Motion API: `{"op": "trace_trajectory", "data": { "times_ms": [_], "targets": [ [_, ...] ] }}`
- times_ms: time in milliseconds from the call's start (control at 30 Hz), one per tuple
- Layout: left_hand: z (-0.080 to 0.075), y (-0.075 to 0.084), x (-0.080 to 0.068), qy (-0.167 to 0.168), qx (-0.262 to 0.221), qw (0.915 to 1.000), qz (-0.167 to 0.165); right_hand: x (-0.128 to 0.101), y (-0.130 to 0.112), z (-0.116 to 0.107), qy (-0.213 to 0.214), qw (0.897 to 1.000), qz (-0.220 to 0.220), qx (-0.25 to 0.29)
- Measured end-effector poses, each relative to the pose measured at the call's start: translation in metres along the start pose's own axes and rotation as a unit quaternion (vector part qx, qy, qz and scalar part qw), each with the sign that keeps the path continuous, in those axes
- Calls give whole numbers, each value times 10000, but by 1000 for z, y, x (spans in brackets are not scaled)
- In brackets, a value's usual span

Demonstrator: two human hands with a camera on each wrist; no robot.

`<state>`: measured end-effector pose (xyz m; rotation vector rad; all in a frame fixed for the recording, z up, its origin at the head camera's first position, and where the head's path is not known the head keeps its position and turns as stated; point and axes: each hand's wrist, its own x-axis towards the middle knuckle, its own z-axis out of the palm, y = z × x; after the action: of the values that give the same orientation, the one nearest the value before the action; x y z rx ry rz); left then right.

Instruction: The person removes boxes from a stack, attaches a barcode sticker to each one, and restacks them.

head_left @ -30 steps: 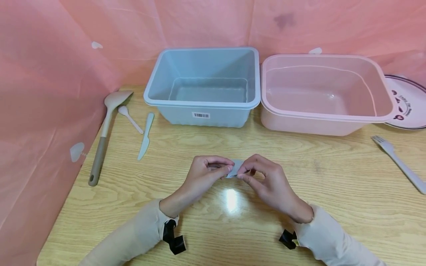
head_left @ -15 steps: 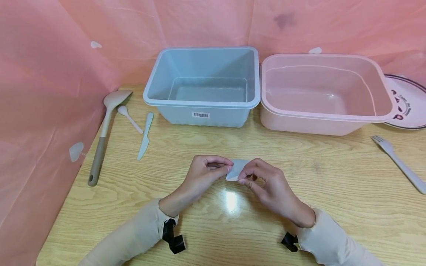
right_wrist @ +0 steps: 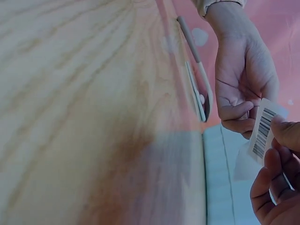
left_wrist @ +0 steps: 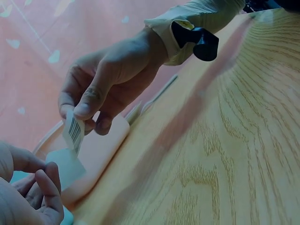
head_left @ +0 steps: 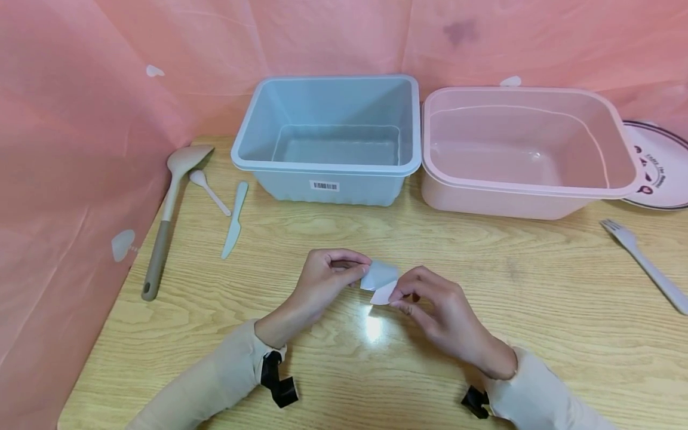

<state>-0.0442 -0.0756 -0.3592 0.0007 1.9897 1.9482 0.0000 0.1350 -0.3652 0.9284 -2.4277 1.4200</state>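
Between thumb and fingers, my left hand pinches a small pale backing paper above the middle of the table. My right hand pinches a white barcode sticker by its right end. The left wrist view shows printed bars on the sticker, whose lower end meets the backing paper. In the right wrist view the barcode sticker is tilted, its bars in sight. The right fingertips cover one end of it.
A blue bin with a barcode label and a pink bin stand side by side at the back. At left lie a spatula, a small spoon and a knife. A fork and plate are at right.
My right hand has drawn down and to the right, pulling the barcode sticker partly away from the backing paper, so more of both shows. My left hand has shifted slightly left.
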Motion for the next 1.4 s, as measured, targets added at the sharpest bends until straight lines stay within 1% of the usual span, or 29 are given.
{"op": "trace_trajectory", "data": {
  "times_ms": [133, 200, 367, 533, 600, 667, 800, 900, 1000, 1167, 1267, 1367, 1400],
  "targets": [
    [-1, 0, 0, 47, 3, 10000, -35, -5, -1, -2, -54, 9998, 168, -22],
    [-1, 0, 0, 50, 13, 10000, -1, -7, -1, -2, -44, 9998, 193, -29],
    [-1, 0, -1, 64, 31, 9999, 92, -12, 0, -3, 38, 10000, 79, -14],
    [-5, -4, 0, 232, 111, 9996, 124, -14, 0, -4, 57, 10000, 42, 62],
    [-7, -7, 0, 223, 287, 9991, 204, -15, 0, -4, 69, 9999, 39, 88],
    [-9, -12, 1, 117, 530, 9981, 307, -16, 1, -5, 83, 9999, 46, 121],
    [-13, -21, 3, -162, 998, 9929, 624, -16, 1, -6, 89, 9998, 122, 111],
    [-15, -26, 4, -221, 1249, 9887, 797, -16, 0, -7, 80, 9997, 216, 65],
    [-16, -28, 6, -207, 1602, 9825, 923, -16, 0, -7, 60, 9995, 320, 47],
    [-20, -27, 4, -113, 2436, 9635, 1101, -15, 1, -7, 140, 9996, 238, 39],
    [-24, -24, 1, 6, 2793, 9521, 1249, -14, 1, -6, 215, 9996, 163, 37],
    [-24, -21, -3, 193, 3010, 9400, 1591, -13, 1, -7, 294, 9994, 171, 19],
    [-24, -19, -5, 213, 3005, 9372, 1759, -13, 1, -7, 315, 9993, 191, 3]
  ]
}}
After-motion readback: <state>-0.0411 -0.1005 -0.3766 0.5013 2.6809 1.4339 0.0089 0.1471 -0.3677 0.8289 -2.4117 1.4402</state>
